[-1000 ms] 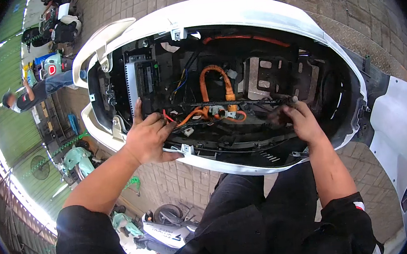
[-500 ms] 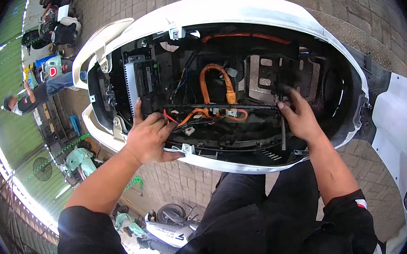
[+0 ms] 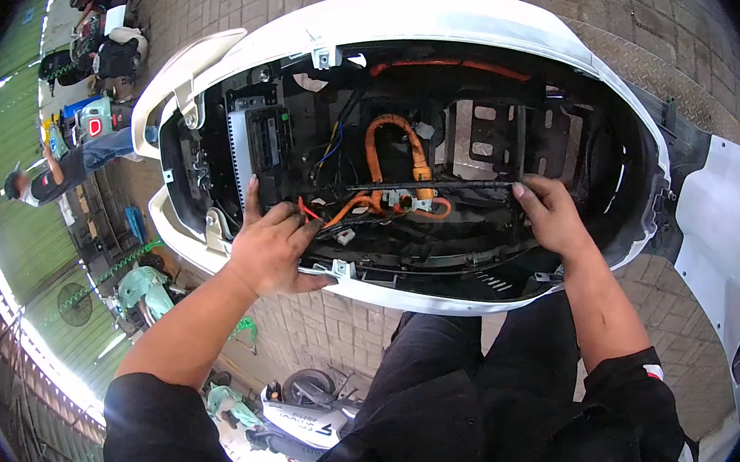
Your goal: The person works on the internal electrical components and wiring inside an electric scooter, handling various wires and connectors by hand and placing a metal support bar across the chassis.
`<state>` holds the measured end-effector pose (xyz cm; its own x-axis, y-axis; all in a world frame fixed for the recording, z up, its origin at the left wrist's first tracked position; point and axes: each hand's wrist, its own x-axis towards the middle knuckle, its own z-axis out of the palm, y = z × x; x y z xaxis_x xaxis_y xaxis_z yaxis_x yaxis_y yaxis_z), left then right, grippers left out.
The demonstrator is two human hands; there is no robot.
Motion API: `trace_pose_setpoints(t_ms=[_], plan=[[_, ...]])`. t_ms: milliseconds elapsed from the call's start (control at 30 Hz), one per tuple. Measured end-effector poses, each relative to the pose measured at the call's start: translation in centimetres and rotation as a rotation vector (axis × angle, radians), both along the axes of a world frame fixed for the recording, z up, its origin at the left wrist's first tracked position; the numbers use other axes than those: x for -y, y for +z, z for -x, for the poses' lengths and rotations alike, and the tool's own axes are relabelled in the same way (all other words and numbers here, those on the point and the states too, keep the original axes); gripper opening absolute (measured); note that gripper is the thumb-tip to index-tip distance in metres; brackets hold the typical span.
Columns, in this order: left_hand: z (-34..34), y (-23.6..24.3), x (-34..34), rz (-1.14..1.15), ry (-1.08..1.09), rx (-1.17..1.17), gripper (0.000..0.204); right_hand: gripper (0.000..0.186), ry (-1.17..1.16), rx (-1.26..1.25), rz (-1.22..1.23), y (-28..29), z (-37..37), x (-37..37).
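My right hand (image 3: 554,218) let go of tool, now fingertips on black crossbar (image 3: 437,185), clamping nothing; left hand (image 3: 269,249) unmoved, spread by orange cable (image 3: 378,154).

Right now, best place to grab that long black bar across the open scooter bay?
Probably the black bar at its two ends, from above on the near side. It runs level across the bay, and orange cables crowd its middle. The left hand and right hand sit near those ends.
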<state>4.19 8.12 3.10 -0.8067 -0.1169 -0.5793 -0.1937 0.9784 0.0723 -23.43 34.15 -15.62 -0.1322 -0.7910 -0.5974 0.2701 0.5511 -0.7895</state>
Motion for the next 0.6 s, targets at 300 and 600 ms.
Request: trace_pose_setpoints(t_ms=[300, 600], plan=[[-0.2, 0.0, 0.1, -0.014, 0.008, 0.022, 0.086, 0.04, -0.292, 0.144, 0.004, -0.5, -1.4, -0.3], [-0.2, -0.1, 0.0, -0.015, 0.007, 0.01, 0.086, 0.019, 0.143, -0.59, 0.183, -0.5, -0.1, -0.3]])
